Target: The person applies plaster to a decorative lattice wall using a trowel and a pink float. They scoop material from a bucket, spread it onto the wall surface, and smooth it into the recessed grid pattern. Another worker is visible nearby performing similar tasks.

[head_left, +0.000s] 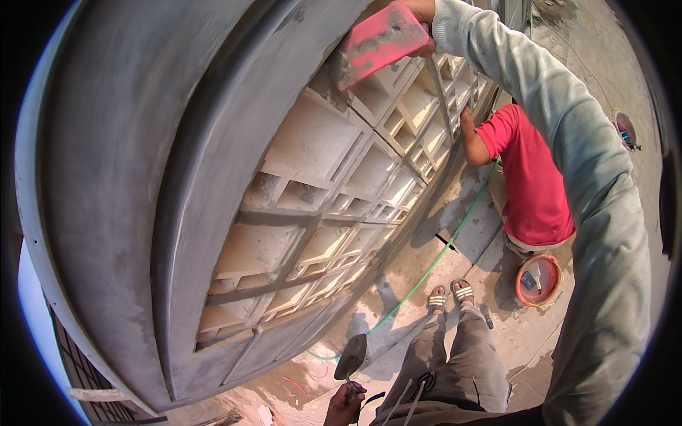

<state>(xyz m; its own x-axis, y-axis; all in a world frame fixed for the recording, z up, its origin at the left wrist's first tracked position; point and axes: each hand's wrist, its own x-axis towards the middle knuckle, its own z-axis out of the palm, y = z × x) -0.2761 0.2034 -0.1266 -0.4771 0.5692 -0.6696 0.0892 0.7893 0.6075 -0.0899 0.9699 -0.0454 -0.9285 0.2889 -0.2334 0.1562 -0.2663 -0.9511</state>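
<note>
- In the head view, the right hand (423,10) is at the top centre of the frame; its fingers are bent around the edge of a red block (383,44), gripping it.
- The red block has grey smears and is in front of the upper corner of a pale lattice panel (312,142); I cannot tell if it touches there.
- The left hand (342,407), at the bottom centre, has its fingers closed around the handle of a trowel (351,356), whose grey blade points upward in the frame.
- A smooth grey moulding (199,184) borders the panel at the left.
- At the right of centre, a co-worker in a red shirt (529,174) reaches an arm toward the panel.
- Below this person stands an orange bucket (551,284) with tools inside.
- A green hose (455,238) crosses the floor.
</note>
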